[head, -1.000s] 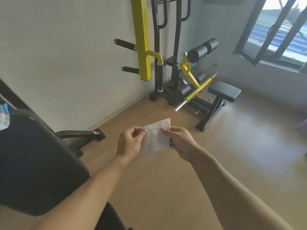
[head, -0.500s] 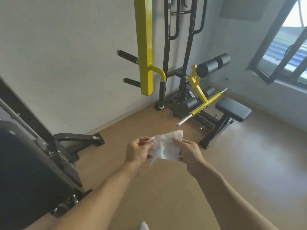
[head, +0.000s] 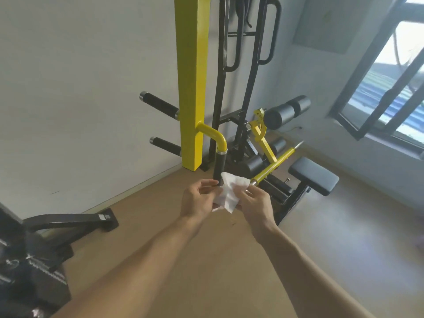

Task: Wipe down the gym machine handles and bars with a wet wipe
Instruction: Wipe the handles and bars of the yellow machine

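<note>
A white wet wipe (head: 229,192) is spread between both hands at the centre of the view. My left hand (head: 198,200) pinches its left edge and my right hand (head: 257,203) holds its right side, fingers curled behind it. Just above the wipe hangs the black foam grip (head: 219,167) of a curved yellow handle (head: 212,134) on the yellow upright (head: 191,88). Two black grips (head: 159,105) (head: 165,145) stick out left of the upright. A yellow bar (head: 273,166) with a chrome end runs down to my right fingers.
A black padded seat (head: 314,175) and foam rollers (head: 286,111) stand at the right of the machine. Black frame bars (head: 250,65) rise behind. A black bench base (head: 68,221) and weights lie at the lower left. An open window (head: 390,92) is at the right. The floor is tan.
The view has moved closer to the machine. Both hands have carried the wipe forward, up to the lower end of the black foam grip.
</note>
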A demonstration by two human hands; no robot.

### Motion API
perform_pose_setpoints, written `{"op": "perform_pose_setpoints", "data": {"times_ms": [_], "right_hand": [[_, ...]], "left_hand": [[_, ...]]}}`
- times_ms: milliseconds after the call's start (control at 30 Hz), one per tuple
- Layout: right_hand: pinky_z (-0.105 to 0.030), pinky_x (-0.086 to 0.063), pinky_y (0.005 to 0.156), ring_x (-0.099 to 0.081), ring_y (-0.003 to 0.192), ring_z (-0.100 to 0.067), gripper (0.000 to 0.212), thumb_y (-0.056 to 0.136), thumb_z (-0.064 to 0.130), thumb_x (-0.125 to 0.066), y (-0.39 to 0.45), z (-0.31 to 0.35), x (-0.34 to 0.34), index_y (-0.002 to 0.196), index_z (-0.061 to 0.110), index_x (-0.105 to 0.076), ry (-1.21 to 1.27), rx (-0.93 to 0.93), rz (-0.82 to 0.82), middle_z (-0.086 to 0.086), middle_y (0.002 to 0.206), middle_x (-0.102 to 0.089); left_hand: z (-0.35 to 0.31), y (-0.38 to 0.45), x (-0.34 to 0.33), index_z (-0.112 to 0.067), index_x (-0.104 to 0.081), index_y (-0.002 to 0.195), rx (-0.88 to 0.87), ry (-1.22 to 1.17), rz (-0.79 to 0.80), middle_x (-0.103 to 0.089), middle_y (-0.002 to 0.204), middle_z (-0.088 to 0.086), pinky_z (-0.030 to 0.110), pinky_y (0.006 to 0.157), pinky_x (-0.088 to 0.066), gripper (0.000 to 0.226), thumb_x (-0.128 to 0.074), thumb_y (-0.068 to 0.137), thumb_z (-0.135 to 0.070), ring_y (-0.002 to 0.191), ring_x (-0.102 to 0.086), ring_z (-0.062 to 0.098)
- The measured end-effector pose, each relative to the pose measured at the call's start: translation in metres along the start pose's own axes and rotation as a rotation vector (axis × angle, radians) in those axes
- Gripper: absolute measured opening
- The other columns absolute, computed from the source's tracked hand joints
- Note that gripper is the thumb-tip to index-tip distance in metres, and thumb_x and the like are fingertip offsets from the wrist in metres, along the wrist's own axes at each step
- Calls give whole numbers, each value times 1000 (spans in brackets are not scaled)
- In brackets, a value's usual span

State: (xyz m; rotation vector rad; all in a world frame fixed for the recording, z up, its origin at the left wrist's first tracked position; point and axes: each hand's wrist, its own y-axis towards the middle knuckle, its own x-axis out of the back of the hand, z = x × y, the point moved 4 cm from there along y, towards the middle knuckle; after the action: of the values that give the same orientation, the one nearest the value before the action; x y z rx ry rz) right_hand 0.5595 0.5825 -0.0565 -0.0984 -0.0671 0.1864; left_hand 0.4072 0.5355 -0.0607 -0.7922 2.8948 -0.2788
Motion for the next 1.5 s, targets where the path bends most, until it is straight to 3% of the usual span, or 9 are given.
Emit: {"op": "perform_pose_setpoints", "data": {"times_ms": [233,433,633,767,967,1133,1233,1367,1500], "right_hand": [[-38,-60,76,-74,94,-31,26,99,21,-62,24,-10,-11,116,2,-67,430,-250,185,-18,103,-76],[-36,-54,86,-65,91,-16,16,97,32,-65,70,-6,6,111,25,-70,393,-196,-243,10,95,-72],[-17,-51,82,-71,96,-2,21,89,28,-76,80,9,-28,107,18,-79,363,8,48,7,105,-78],[-19,-46,86,-65,108,-1,41,91,59,-58,75,-3,-33,99,27,-81,332,66,111,12,112,-75],[-19,-55,72,-72,86,-6,24,78,34,-83,99,14,-35,96,26,-68,232,163,-6,9,90,-76],[-38,-58,68,-63,72,-21,18,91,35,-69,102,0,-46,109,38,-71,-46,262,139,7,82,-71],[-45,-56,73,-65,81,-23,17,92,36,-65,105,-10,-46,109,34,-67,-220,310,128,6,89,-71],[-7,-40,79,-58,96,0,32,93,47,-61,111,1,-48,123,37,-61,-354,449,54,18,106,-66],[-8,-37,75,-54,92,-1,21,92,42,-62,112,2,-49,108,30,-66,-316,513,37,21,98,-58]], "left_hand": [[-8,16,-15,-13,-66,113,-73,-51,168,-79,91,8,36,69,-63,16,-54,102,-13,82,-77,25],[-11,34,18,-15,-72,99,-76,48,-202,-77,88,9,33,61,-62,8,-65,95,-18,75,-73,24],[-45,43,4,-32,-72,104,-254,240,-186,-75,99,-17,29,89,-52,23,-70,84,-42,98,-68,2],[-60,49,-6,-34,-71,93,-255,180,-198,-75,95,-19,29,87,-53,10,-69,87,-41,97,-68,2],[-92,34,-10,-14,-69,115,-1044,762,-278,-68,122,-3,28,101,-46,20,-60,97,-15,117,-60,13],[-97,50,-20,-9,-57,138,-1090,1159,-54,-52,149,3,43,119,-29,39,-57,99,-16,145,-36,21],[-100,55,-21,-9,-60,136,-1058,1222,-50,-56,144,3,45,117,-33,40,-61,98,-21,142,-42,22],[-120,64,-25,-10,-73,116,-1020,1203,-41,-71,118,3,42,94,-55,32,-74,89,-27,116,-61,22],[-131,71,-28,-16,-76,109,-964,1161,-38,-72,107,-2,40,83,-58,28,-78,85,-30,103,-63,17]]}}
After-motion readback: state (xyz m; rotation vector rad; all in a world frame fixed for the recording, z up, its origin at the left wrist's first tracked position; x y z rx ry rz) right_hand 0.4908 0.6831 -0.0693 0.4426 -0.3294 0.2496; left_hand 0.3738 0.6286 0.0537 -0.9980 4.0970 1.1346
